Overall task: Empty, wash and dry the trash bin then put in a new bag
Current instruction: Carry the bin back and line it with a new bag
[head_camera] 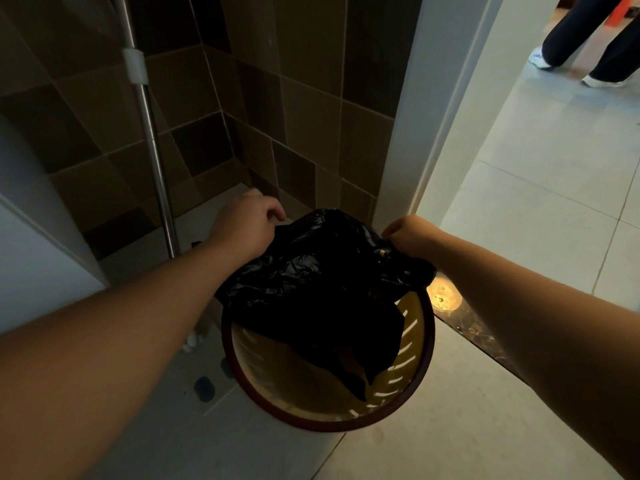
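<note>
A round trash bin (412, 400) with a dark red rim and slotted yellow walls stands on the tiled floor below me. A black plastic bag (311, 282) hangs partly in it, its top pulled up above the far rim. My left hand (247, 225) grips the bag's left edge. My right hand (410, 235) is closed on the bag's right edge. What the bag holds is hidden.
A metal mop pole (152, 140) leans in the dark tiled corner to the left, beside a white cabinet (31, 251). A white door frame (426, 133) stands just behind the bin. Through the doorway, another person's legs (595, 39) stand on the light floor.
</note>
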